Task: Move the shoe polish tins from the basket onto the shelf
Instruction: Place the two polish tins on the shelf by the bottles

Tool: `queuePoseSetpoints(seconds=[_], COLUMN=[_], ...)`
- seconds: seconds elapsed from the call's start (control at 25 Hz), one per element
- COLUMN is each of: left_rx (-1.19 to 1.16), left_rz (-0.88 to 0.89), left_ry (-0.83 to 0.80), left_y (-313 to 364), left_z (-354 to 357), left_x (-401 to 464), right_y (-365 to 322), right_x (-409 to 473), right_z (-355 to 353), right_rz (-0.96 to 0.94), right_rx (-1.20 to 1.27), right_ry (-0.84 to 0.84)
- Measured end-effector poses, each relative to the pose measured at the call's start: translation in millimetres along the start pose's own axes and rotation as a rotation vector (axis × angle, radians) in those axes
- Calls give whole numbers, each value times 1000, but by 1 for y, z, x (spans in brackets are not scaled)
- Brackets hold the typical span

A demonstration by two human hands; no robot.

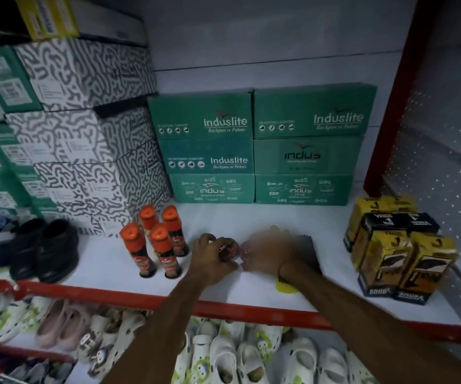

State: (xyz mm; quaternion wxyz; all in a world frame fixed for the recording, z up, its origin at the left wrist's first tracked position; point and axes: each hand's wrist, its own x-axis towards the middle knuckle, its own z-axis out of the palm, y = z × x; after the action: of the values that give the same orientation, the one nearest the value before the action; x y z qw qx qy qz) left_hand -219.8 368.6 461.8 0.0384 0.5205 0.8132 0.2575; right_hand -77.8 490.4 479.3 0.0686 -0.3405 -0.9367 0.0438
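Two round shoe polish tins are seen flat on the white shelf (251, 217), side by side and almost touching, in the middle of the shelf near its front. The left tin (228, 249) is held by the left hand (212, 257). The fingers (205, 239) are curled down over its top and rim, so it is gripped from above. The right tin (247, 252) is under the right hand (271, 250). That hand is blurred, so it cannot be told if the tin is pinched or only touched.

Each tin lies right under its own hand, so no reach is needed. A round tin has no long side, so it can be let go from any way. Both seem to be resting on the shelf already, and it is guessed that only letting go is left for these two.

The orange-capped bottles (157, 242) are stood just to the left of the left hand, very near. They could be knocked if that hand is pulled back sideways, so a straight pull toward the red shelf edge (140, 296) looks safer. A dark brush (308, 250) lies just beside the right hand, and the yellow boxes (398, 250) are well apart on the right.

The basket is not seen here, so it cannot be told how many tins are left.
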Motion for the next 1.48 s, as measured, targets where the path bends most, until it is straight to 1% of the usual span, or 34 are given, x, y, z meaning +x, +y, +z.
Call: queuePoseSetpoints(seconds=[0.08, 0.16, 0.2, 0.28, 0.36, 0.44, 0.52, 0.72, 1.0, 1.16, 1.2, 1.24, 1.28, 1.4, 1.44, 1.48], left_rx=[-38, -170, -221, -276, -278, -271, -281, -267, -224, -266, -304, -327, -327, -356, -378, -384], left_rz=[38, -36, -94, -140, -137, -132, -152, -137, -115, -104, -91, -53, 2, 189, 214, 198], left_ry=[8, 20, 2, -61, -140, -182, -198, -341, -384, -414, -387, -322, -216, 156, 267, 359], left_y=[-4, -5, -5, -8, -12, -16, -18, -23, -25, -12, -6, 1, 7, 6, 0, -12], left_z=[0, -2, -4, -5, -4, -4, -4, -7, -4, -10, -14, -19, -25, -34, -35, -33], left_x=[5, 9, 12, 19, 24, 29, 32, 36, 37, 25, 19, 8, -4, -65, -87, -115], right_y=[8, 14, 14, 10, 8, 8, 9, 10, 10, 8, 6, 1, -6, -39, -51, -68], right_x=[3, 4, 3, 5, 7, 8, 10, 9, 9, 4, 0, -6, -13, -45, -57, -71], right_z=[-5, -7, -8, -7, -2, -1, -1, 0, 5, 4, 2, 1, 0, 7, 10, 19], right_rz=[18, 33, 41, 46, 57, 72, 76, 79, 81, 81, 88, 80, 49, -129, -184, -243], right_rx=[101, 144, 128, 40, -32, -62, -71, -60, -91, -94, -75, -50, -22, 68, 107, 159], right_ry=[-56, -40, -14, 51, 97, 105, 110, 110, 141, 168, 203, 259, 332, 571, 645, 689])
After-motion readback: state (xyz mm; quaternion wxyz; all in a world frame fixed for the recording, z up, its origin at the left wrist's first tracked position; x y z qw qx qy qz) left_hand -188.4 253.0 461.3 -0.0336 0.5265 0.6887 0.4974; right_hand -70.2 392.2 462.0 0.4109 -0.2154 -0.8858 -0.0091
